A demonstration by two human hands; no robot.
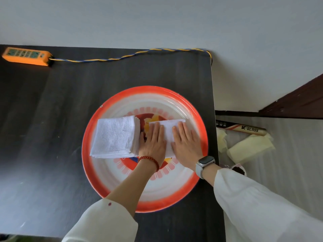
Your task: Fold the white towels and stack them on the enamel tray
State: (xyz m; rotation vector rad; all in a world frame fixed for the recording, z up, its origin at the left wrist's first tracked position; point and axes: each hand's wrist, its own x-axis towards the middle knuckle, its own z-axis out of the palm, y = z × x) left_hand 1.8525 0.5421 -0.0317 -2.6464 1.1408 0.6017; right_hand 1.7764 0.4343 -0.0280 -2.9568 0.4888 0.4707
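Round red-rimmed enamel tray (176, 100); terry towel stack (114, 136) beside folded towel (168, 127); left hand (153, 139), right hand (186, 143) flat atop, fingers extended, gripping nothing.

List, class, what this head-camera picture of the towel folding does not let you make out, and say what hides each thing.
- Middle of the single towel: covered by the left hand and right hand.
- Number of towels in the folded stack: layered edges too fine to count.
- Picture at the centre of the enamel tray: mostly under towels and hands.
- Power strip markings: too small.
- Near table edge: cut off by the frame.
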